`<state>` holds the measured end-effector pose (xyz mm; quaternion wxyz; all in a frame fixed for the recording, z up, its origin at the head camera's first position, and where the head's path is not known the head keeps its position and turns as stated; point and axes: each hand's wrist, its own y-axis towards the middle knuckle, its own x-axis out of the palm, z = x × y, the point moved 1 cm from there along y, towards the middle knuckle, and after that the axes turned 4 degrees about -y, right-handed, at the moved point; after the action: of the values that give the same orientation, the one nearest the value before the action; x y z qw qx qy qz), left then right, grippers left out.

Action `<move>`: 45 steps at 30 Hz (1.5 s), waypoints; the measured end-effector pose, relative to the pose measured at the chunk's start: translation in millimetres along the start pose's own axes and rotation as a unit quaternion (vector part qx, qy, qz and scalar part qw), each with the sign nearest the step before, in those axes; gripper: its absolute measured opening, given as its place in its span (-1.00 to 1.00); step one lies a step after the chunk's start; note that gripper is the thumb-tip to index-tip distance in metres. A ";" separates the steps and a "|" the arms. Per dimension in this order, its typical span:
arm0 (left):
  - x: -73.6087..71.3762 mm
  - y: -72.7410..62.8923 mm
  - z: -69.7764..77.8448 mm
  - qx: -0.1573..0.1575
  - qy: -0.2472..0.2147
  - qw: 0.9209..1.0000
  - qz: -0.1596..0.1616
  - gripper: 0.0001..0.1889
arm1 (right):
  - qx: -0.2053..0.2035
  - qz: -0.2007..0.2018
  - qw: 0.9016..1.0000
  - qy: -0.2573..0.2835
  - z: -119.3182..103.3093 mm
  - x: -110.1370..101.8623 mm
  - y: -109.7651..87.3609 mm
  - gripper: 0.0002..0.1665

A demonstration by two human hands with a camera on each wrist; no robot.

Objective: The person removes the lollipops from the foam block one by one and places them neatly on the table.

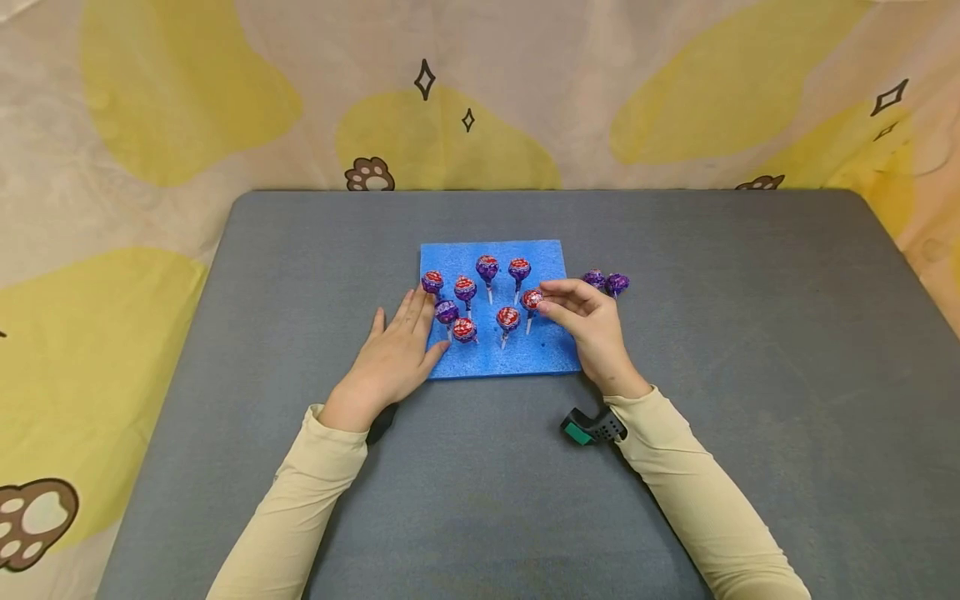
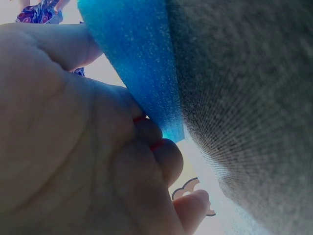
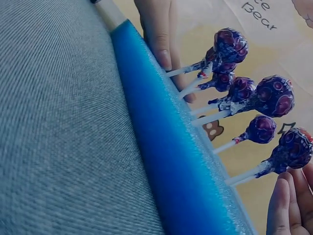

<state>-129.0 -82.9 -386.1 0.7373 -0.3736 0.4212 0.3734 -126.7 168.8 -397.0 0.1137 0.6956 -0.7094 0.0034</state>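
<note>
On the blue foam board (image 1: 543, 354), toward its right edge, the right hand (image 1: 592, 333) pinches 1 lollipop (image 1: 531, 300), apparently seated; the left hand (image 1: 392, 352), fingers straight, gripping nothing, rests at the left edge. Likely light and slick-wrapped, it suits holding by the stick (image 1: 528, 324).

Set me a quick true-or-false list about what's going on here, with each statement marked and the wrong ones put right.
1. The board is blue. True.
2. The right hand touches a lollipop. True.
3. Every lollipop is stuck in the board. False: two lollipops lie on the table, right of the board.
4. Each hand holds a lollipop. False: the left hand rests at the board's left edge.
5. The sticks look white. True.
6. The person wears black. False: the sleeves are pale yellow.
</note>
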 end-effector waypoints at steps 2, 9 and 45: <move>-0.4 0.2 0.4 -0.001 0.000 1.000 -0.001 -0.27 | 0.003 -0.003 1.000 -0.002 0.7 0.1 -0.4 -0.69; -0.7 0.6 0.5 -0.001 0.001 1.000 0.000 -0.27 | 0.013 -0.018 0.999 -0.040 1.9 1.8 -0.6 -0.69; -0.1 -1.4 0.2 0.004 0.001 1.000 0.005 -0.27 | 0.020 -0.011 0.998 -0.067 5.5 2.2 -2.8 -0.73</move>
<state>-127.8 -83.4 -385.7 0.7363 -0.3691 0.4255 0.3750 -124.8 165.7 -402.4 0.0519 0.7040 -0.7077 -0.0299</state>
